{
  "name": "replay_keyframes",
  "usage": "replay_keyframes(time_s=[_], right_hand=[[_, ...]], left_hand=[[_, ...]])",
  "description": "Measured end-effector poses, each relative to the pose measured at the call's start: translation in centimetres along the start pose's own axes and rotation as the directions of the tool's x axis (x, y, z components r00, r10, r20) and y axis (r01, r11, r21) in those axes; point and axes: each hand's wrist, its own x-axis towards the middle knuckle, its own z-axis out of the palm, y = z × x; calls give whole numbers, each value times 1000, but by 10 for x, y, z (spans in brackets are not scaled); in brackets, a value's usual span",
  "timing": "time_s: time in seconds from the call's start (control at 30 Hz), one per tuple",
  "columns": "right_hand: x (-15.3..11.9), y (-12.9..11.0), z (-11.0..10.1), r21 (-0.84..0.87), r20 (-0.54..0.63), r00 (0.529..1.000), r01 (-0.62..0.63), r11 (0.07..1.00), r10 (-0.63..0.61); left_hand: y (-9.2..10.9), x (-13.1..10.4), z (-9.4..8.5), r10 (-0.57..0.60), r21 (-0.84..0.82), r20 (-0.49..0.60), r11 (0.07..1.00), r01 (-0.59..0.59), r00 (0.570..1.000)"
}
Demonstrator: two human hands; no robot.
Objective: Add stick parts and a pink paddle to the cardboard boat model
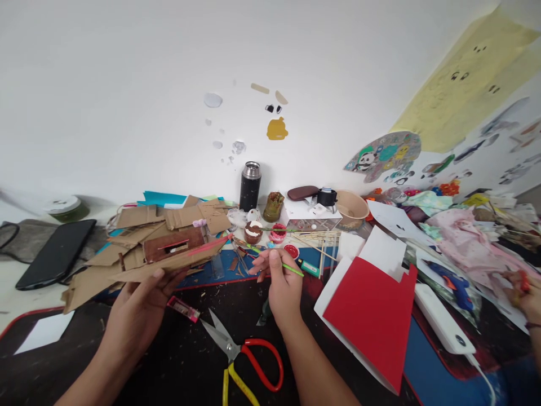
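My left hand (137, 310) grips a cardboard piece (163, 266) from below, thumb along its near edge. A streak of pink-red paint runs along the piece toward its right end, and a brown panel with a slot stands on or just behind it. In my right hand (284, 287) a thin paintbrush (293, 270) with a green handle is pinched, its bristle end pointing left at the cardboard's right tip. Whether the bristles touch is too small to tell. Beyond that hand sit a small pot of red paint (291, 251) and a pink-red one (278, 232).
Scissors (230, 349) lie opened on the dark mat before me, beside a small pink case (183, 309). Red card (372, 316) and a white power strip (443, 318) lie right. Behind stand a black flask (251, 189) and a murky jar (273, 207). Another person's hand (524, 293) shows far right.
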Motion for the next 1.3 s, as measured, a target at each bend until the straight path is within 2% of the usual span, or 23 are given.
replay_keyframes(time_s=[0.13,0.33,0.93,1.3], right_hand=[[-2,1,2,9,35,999,7,1000,-8],[0,1,0,-7,-4,1000,-3,1000,3],[-14,2,7,4,161,986,48,999,-48],[-3,3,1,-32,41,999,4,999,-3]], left_hand=[[1,0,0,-3,-26,-2,1000,3,1000],[2,-2,3,-15,-22,3,1000,15,1000],[0,-3,4,16,7,9,1000,-16,1000],[1,-3,4,32,3,18,999,-32,999]])
